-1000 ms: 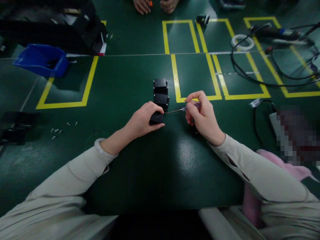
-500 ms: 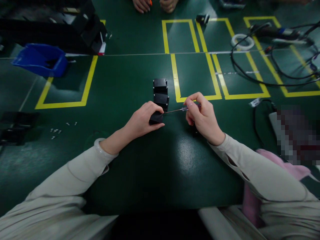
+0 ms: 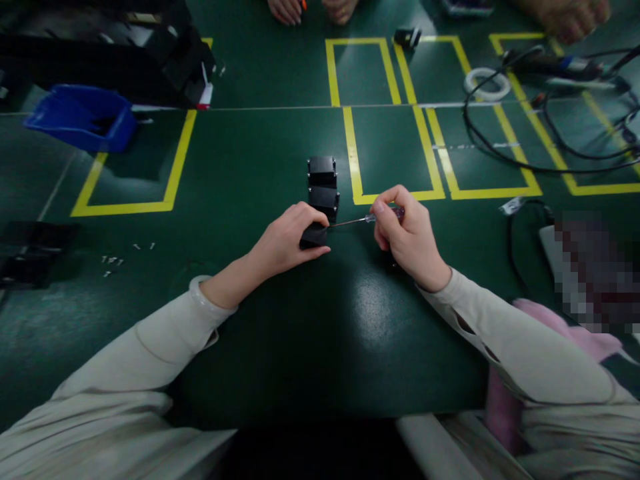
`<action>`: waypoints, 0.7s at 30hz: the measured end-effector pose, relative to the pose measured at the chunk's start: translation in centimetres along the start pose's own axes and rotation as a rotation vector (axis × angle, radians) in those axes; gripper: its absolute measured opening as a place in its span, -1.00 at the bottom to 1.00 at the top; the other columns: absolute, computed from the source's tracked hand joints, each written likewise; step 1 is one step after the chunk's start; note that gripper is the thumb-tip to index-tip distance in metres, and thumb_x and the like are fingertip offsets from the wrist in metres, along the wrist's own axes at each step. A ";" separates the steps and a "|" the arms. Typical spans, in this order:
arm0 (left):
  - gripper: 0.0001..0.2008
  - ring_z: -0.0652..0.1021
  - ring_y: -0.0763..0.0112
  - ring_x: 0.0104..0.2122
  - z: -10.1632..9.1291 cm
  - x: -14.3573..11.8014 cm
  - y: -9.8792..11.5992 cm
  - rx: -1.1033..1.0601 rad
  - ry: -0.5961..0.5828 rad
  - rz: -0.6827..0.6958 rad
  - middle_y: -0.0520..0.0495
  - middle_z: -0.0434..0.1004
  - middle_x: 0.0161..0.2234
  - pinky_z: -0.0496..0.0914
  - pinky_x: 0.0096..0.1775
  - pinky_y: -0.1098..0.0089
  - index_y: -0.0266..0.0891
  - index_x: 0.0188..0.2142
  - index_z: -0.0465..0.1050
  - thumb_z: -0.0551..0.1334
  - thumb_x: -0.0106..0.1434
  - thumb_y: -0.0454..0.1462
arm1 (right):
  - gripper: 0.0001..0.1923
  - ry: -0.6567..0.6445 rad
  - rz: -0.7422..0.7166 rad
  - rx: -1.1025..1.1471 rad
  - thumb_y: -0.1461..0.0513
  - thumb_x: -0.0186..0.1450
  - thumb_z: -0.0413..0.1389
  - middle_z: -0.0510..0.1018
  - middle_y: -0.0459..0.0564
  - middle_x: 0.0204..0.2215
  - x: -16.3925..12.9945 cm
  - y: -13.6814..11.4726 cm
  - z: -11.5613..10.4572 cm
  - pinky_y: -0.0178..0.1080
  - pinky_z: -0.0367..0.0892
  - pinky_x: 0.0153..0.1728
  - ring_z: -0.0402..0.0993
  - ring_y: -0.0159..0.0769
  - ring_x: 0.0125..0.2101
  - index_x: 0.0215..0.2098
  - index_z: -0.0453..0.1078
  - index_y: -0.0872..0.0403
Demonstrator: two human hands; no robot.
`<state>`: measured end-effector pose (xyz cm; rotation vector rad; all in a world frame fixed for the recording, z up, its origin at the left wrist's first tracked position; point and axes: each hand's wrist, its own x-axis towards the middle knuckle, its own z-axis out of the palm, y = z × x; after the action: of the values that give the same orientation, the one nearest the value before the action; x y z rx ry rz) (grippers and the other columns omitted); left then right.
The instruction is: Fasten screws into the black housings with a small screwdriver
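Black small block (image 3: 314, 236) sits on green table (image 3: 250, 167), left hand (image 3: 285, 240) closed around it. Right hand (image 3: 407, 233) pinches screwdriver (image 3: 370, 217), tip touching block's right side. Two more black blocks (image 3: 323, 183) lie just behind.

Count of items on the green table (image 3: 280, 347):

- Small black blocks: three. One in the left hand (image 3: 285, 240), at centre of frame (image 3: 314, 235); two more just above it (image 3: 323, 170) (image 3: 324, 199).
- Screwdrivers: one (image 3: 367, 218), in the right hand (image 3: 407, 233).
- Blue bins: one, upper left (image 3: 80, 123).
- White tape rolls: one, upper right (image 3: 487, 83).
- Loose small screws: several at left (image 3: 113, 261), too small to count exactly.
- Other people's hands at the top edge: three (image 3: 286, 10) (image 3: 339, 9) (image 3: 570, 20).
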<state>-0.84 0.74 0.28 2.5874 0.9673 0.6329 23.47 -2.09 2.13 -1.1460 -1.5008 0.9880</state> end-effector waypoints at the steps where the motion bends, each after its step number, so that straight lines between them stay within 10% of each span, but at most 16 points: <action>1: -0.67 0.50 0.21 -0.09 0.0 0.0 0.0 -0.001 -0.004 -0.004 -0.13 0.48 -0.09 0.42 -0.06 0.24 -0.22 -0.04 0.32 0.36 0.28 -0.20 | -0.75 0.011 -0.002 0.015 0.02 0.44 0.09 0.24 -0.30 -0.74 0.0 0.0 0.1 -0.33 0.00 -0.70 0.16 -0.49 -0.76 -0.28 0.23 -0.02; 21: -0.66 0.50 0.21 -0.08 0.0 0.0 0.0 -0.014 0.000 0.001 -0.14 0.49 -0.07 0.42 -0.04 0.23 -0.22 -0.04 0.32 0.36 0.27 -0.21 | -0.82 -0.005 0.001 0.050 0.08 0.45 0.09 0.26 -0.27 -0.69 -0.1 0.2 0.0 -0.32 0.10 -0.68 0.23 -0.46 -0.71 -0.24 0.25 -0.02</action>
<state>-0.88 0.74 0.24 2.5758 0.9579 0.6380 23.52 -2.12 1.91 -1.1098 -1.4712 1.0249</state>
